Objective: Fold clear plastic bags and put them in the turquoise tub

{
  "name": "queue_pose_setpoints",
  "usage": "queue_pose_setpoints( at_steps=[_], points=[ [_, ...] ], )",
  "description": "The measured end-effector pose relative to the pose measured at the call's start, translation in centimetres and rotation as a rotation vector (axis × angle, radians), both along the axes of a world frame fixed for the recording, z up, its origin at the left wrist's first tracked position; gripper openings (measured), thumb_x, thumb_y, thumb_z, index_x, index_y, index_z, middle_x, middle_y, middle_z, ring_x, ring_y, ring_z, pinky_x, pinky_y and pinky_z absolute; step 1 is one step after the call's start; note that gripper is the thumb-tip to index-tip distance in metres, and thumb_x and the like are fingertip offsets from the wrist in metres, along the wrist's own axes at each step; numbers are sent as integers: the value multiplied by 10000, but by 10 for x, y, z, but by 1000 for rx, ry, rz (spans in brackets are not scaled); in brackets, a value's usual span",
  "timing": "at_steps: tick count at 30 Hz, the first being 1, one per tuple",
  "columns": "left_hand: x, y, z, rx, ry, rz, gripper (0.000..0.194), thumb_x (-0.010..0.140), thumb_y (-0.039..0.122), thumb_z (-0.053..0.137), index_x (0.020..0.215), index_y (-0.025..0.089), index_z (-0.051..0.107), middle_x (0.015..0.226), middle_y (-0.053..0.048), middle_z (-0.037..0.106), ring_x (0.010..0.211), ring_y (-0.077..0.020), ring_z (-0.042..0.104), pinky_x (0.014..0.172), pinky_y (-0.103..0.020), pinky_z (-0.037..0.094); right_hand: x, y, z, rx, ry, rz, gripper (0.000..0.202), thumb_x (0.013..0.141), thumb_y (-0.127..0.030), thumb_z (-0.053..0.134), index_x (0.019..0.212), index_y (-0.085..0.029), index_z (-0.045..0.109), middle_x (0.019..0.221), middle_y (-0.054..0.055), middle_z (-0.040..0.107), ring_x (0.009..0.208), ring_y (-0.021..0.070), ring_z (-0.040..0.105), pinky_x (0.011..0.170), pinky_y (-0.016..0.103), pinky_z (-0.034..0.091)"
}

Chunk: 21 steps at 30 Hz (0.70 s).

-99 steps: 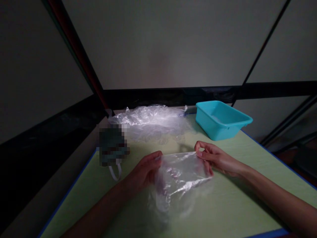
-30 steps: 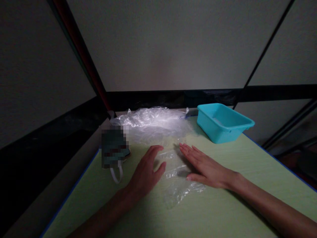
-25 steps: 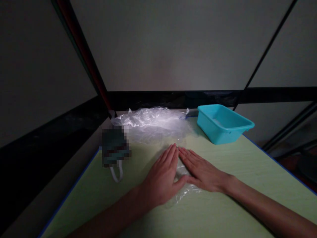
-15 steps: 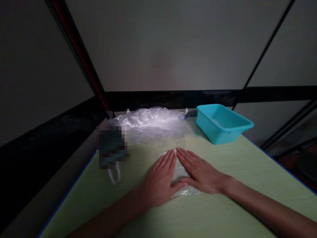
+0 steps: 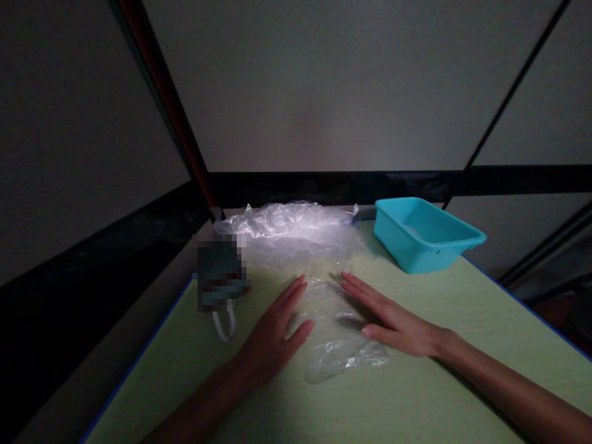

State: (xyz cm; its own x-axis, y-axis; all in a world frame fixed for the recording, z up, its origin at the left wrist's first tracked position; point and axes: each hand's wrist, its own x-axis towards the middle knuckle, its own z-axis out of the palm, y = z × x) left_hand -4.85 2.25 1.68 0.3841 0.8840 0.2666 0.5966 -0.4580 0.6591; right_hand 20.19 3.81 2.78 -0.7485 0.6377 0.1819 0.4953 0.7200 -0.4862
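Observation:
A clear plastic bag (image 5: 340, 351) lies flat and slightly wrinkled on the pale green table (image 5: 444, 394), between my two hands. At its left side is my left hand (image 5: 277, 330), fingers stretched out and thumb apart, holding nothing. My right hand (image 5: 391, 320) is on the other side near the bag's right edge, also with fingers extended and thumb spread, and nothing in it. Whether either hand touches the plastic cannot be made out. The bag's far end reaches toward a crumpled heap of clear plastic (image 5: 296, 222) at the back of the table.
A turquoise plastic basin (image 5: 428, 256) stands at the back right of the table. On the left lies a dark, pixelated item (image 5: 222, 271) with a white loop (image 5: 224, 324). Behind the table rises a grey panelled wall (image 5: 324, 92) with black strips.
My hands have moved apart, from nearly touching over the clear plastic to either side of it, uncovering the sheet between them. The view has shifted slightly.

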Motion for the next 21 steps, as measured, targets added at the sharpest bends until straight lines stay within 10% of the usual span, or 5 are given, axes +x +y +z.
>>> queue_pose_setpoints(
  at_steps=[4, 10, 21],
  points=[
    [0, 6, 9, -234, -445, 127, 349, 813, 370, 415, 917, 127, 643, 993, -98, 667, 936, -224, 607, 822, -347, 476, 16, -5, 28, -91, 66, 134, 284, 821, -367, 538, 1006, -158, 592, 1017, 90, 577, 957, 168, 532, 810, 296, 429],
    [9, 2, 13, -420, -597, 102, 342, 759, 411, 487, 720, 131, 679, 778, -83, 706, 733, -214, 658, 689, -318, 518, 19, -22, 50, 1, -208, 169, 127, 818, -232, 552, 752, -183, 650, 736, 24, 583, 751, 146, 529, 676, 278, 395],
    [11, 2, 6, -501, -542, 88, 307, 745, 387, 512, 729, 131, 680, 782, -81, 704, 737, -210, 661, 686, -310, 522, 15, -25, 38, 192, -352, 224, 211, 843, -188, 505, 657, -182, 605, 707, 7, 576, 702, 133, 508, 704, 290, 358]
  ],
)
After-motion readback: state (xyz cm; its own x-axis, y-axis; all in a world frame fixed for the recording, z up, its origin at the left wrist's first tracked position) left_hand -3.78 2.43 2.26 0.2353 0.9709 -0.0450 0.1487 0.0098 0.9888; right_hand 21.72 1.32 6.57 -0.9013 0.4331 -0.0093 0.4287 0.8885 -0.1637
